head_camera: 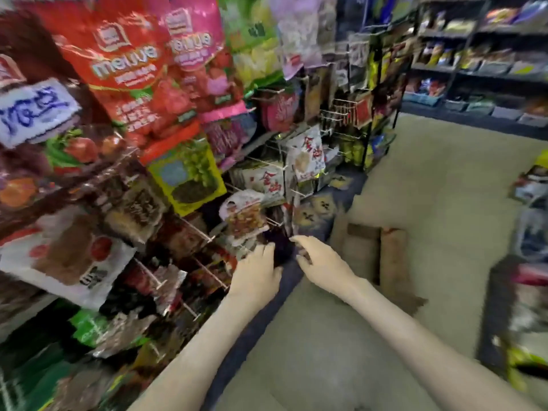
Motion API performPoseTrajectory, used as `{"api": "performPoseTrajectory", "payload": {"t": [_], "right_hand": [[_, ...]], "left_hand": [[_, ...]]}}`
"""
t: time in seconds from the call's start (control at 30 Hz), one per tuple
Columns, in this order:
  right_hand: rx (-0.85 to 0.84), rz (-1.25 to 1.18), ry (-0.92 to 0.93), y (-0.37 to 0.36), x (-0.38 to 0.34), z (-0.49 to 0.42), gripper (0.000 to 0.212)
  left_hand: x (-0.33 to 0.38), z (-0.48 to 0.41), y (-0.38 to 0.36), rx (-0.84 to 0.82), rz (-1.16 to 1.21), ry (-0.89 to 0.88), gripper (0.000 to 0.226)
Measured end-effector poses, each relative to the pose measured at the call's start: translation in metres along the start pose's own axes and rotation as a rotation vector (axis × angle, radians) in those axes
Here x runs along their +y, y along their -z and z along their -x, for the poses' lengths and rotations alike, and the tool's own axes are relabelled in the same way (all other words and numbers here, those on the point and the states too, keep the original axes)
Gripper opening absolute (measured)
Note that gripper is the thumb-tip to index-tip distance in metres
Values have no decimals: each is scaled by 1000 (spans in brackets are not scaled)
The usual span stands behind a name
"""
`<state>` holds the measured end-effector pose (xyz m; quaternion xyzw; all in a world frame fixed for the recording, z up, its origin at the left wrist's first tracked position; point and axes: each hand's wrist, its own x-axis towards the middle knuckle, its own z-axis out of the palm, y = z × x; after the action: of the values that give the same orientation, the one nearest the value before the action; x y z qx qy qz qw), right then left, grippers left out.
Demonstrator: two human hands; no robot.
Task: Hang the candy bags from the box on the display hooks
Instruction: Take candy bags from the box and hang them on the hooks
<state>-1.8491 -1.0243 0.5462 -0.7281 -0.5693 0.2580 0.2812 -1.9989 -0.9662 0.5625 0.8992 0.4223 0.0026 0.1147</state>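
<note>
Candy bag (280, 249) lies between left hand (257, 272) and right hand (321, 262).

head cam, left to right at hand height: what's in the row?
In order: white bag → left hand → dark bag → right hand → cardboard box → bags at the right edge.
</note>
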Motion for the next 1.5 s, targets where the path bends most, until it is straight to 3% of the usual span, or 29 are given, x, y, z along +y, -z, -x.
{"api": "performPoseTrajectory", "payload": {"t": [0.27,0.57,0.8,1.07,1.17,1.3,1.4,1.5], "right_hand": [[-34,-33,-354,47,207,-18,40],[-101,-149,-717,25,355,-71,39],[-115,-188,-893,8,486,-158,47],[-150,-467,-984,-130,667,-234,32],[-282,-463,-1059,-203,726,-231,35],[-408,-321,-1301,-273,783,-224,66],[-510,-64,-1382,-294,803,-220,56],[-534,65,-1384,-301,813,-222,51]], "left_hand": [[111,-129,-115,-289,51,-29,48],[135,-261,-232,-615,93,59,42],[148,-404,-346,-710,165,0,41],[143,-473,-569,-802,253,63,34],[142,-468,-645,-859,245,67,37],[135,-455,-721,-953,214,150,42],[129,-444,-748,-1101,189,149,49],[123,-441,-750,-1098,232,170,53]]}}
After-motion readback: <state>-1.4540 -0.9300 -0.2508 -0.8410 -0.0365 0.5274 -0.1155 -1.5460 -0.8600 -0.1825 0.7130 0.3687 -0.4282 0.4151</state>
